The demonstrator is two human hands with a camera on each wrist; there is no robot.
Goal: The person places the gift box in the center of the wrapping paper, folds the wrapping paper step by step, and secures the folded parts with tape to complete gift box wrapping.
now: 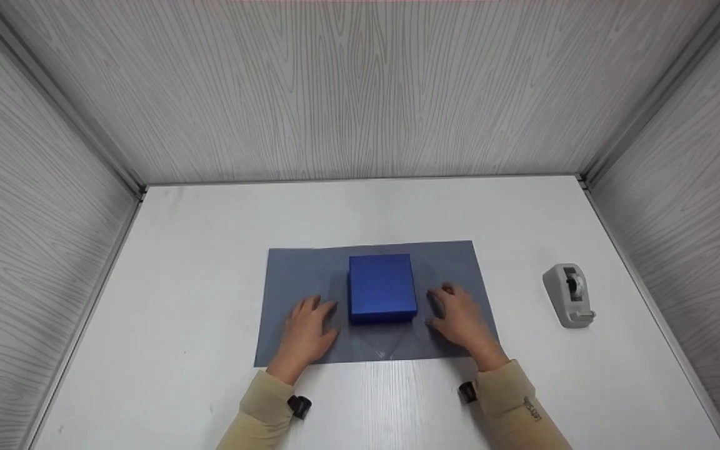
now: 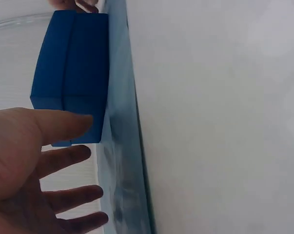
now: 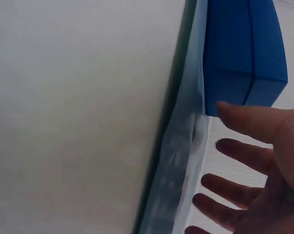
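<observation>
A blue lidded box sits near the middle of a grey-blue sheet that lies on the white table. To its left, my left hand rests over the sheet with fingers spread, apart from the box. On the other side my right hand is placed likewise, fingers loosely bent and a small gap from the box. Both wrist views show the box beyond an extended thumb, its lid seam visible. Nothing is held in the left hand or the right hand.
A grey tape dispenser stands on the right part of the white table. Wood-grain panels enclose the table at the back, left and right. Each wrist carries a small black device near the sleeve cuff.
</observation>
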